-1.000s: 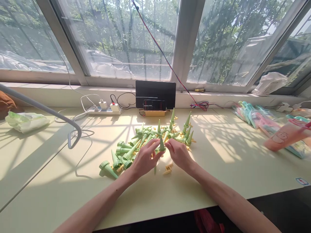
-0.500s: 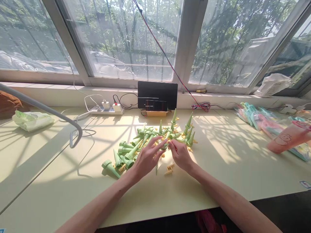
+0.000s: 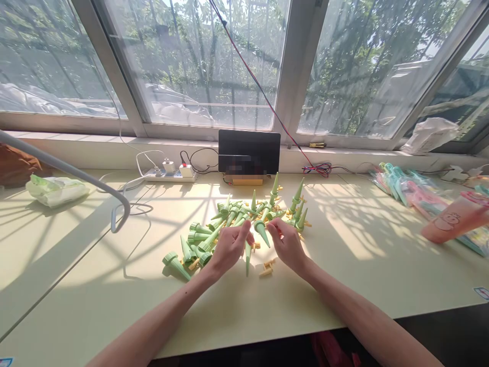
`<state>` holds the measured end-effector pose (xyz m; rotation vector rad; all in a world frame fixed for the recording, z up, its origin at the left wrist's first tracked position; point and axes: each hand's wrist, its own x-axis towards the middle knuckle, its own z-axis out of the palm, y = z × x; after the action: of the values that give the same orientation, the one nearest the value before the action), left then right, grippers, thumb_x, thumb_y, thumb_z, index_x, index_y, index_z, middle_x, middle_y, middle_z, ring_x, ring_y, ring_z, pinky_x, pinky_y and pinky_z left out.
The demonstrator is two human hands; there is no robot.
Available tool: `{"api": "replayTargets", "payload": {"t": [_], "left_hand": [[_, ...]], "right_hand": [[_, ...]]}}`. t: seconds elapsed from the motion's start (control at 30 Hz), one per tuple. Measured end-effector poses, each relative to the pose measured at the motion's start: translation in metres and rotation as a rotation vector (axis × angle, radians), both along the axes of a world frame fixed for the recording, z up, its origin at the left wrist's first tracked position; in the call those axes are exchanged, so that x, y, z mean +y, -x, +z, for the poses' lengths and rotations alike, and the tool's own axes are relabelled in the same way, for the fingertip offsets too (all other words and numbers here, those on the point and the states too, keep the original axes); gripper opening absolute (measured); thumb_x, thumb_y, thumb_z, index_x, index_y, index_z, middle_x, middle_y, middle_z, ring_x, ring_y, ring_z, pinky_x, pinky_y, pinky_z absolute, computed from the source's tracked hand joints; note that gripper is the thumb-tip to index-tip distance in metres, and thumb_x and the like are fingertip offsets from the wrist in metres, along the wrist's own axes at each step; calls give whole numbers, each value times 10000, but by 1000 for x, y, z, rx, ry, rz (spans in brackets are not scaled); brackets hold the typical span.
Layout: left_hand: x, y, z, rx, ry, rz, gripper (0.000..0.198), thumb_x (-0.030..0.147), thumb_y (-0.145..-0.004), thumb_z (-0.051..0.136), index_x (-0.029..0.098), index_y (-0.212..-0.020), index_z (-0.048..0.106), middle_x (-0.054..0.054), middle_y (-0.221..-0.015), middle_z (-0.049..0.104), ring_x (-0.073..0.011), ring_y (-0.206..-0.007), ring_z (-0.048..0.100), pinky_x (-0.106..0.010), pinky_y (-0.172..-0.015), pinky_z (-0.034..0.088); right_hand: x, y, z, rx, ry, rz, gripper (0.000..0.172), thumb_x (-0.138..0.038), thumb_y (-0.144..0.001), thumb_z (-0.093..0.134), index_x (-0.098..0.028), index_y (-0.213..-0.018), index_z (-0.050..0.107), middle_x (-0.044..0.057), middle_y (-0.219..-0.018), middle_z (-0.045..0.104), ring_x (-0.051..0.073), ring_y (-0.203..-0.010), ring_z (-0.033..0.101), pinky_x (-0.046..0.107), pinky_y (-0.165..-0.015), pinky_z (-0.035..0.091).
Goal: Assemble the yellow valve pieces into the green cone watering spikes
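Observation:
My right hand (image 3: 286, 241) is closed in a pinch at the wide ribbed end of a green plastic spike (image 3: 262, 233), whose point slants down and right. My left hand (image 3: 230, 247) is closed, thumb against curled fingers, a short gap left of that spike; whatever it may hold is hidden. Under its fingertips another green spike (image 3: 248, 259) points toward me. Behind and left of my hands lies a heap of green spikes (image 3: 206, 239) with small yellow pegs among them. Several loose yellow plastic pieces (image 3: 266, 270) lie on the table between my wrists.
A dark tablet (image 3: 248, 148) leans at the back on a small tan stand. Left of it is a white power strip (image 3: 171, 175) with cables. A grey curved bar (image 3: 76, 165) crosses the left side. At right lie a pink cup (image 3: 445, 224) and bagged plastic items (image 3: 410, 191).
My left hand has drawn back left from the spike, its stretched fingers now curled in. The spike shows more fully, pointing down and right. My right hand has barely moved.

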<state>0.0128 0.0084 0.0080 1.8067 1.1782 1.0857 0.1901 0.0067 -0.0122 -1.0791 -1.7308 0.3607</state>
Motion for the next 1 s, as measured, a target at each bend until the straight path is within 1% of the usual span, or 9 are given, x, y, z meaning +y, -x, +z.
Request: {"api": "replayTargets", "payload": {"t": [0.07, 0.13, 0.27, 0.4, 0.47, 0.57, 0.67, 0.87, 1.0], "left_hand": [[0, 0, 1, -17, 108, -74, 671, 564, -963, 316, 126, -597, 669, -29, -543, 646, -74, -356, 486, -218, -458, 399], [1, 0, 0, -11, 138, -120, 658, 578, -953, 334, 128, -607, 667, -16, -493, 613, -81, -363, 484, -215, -463, 387], [2, 1, -3, 32, 99, -134, 553, 555, -917, 456, 139, -584, 604, 30, -406, 498, -90, -387, 479, -206, -474, 350], [1, 2, -4, 67, 71, -126, 504, 519, -901, 503, 145, -564, 533, 54, -417, 426, -78, -392, 427, -198, -452, 296], [1, 2, -5, 83, 27, -116, 485, 505, -887, 527, 152, -557, 489, 56, -453, 399, -77, -413, 407, -200, -445, 270], [2, 2, -8, 130, -105, -88, 450, 483, -859, 582, 157, -573, 462, 60, -508, 356, -74, -452, 355, -206, -453, 243], [3, 2, -10, 183, -237, -63, 414, 457, -841, 626, 162, -608, 452, 62, -543, 362, -73, -485, 326, -208, -470, 254], [5, 2, -15, 191, -360, -50, 331, 435, -863, 620, 166, -710, 500, 49, -612, 444, -77, -504, 385, -205, -484, 320], [5, 3, -17, 202, -401, -47, 300, 428, -871, 613, 170, -749, 520, 37, -655, 473, -82, -527, 410, -212, -503, 351]], "right_hand": [[-1, 1, 0, -21, -10, 37, 288, -313, -981, 433, -202, -720, 485, -14, -621, 484, 124, -553, 421, 246, -541, 354], [-2, 1, 0, -34, -16, 63, 277, -290, -974, 445, -198, -715, 481, -20, -620, 481, 115, -552, 415, 238, -542, 348], [-2, 2, -1, -38, -27, 79, 269, -265, -965, 458, -193, -706, 478, -23, -625, 484, 106, -557, 416, 228, -548, 345], [0, 1, 0, -44, -18, 78, 282, -263, -964, 455, -194, -691, 459, -31, -608, 460, 102, -542, 394, 224, -533, 328], [0, 0, 0, -47, -11, 77, 294, -265, -966, 449, -197, -680, 440, -36, -597, 441, 99, -533, 378, 223, -524, 316], [1, -1, 0, -59, 1, 77, 315, -273, -970, 433, -200, -665, 406, -41, -587, 415, 97, -525, 356, 225, -519, 299], [0, -1, 1, -64, 19, 76, 334, -285, -978, 415, -202, -656, 381, -44, -581, 394, 97, -521, 339, 228, -518, 289], [-1, 0, 4, -46, 17, 74, 348, -288, -984, 406, -202, -650, 360, -52, -563, 370, 91, -503, 329, 224, -500, 271], [-2, 0, 4, -44, 0, 73, 367, -295, -988, 401, -204, -637, 342, -56, -550, 350, 88, -491, 317, 224, -487, 263]]}}
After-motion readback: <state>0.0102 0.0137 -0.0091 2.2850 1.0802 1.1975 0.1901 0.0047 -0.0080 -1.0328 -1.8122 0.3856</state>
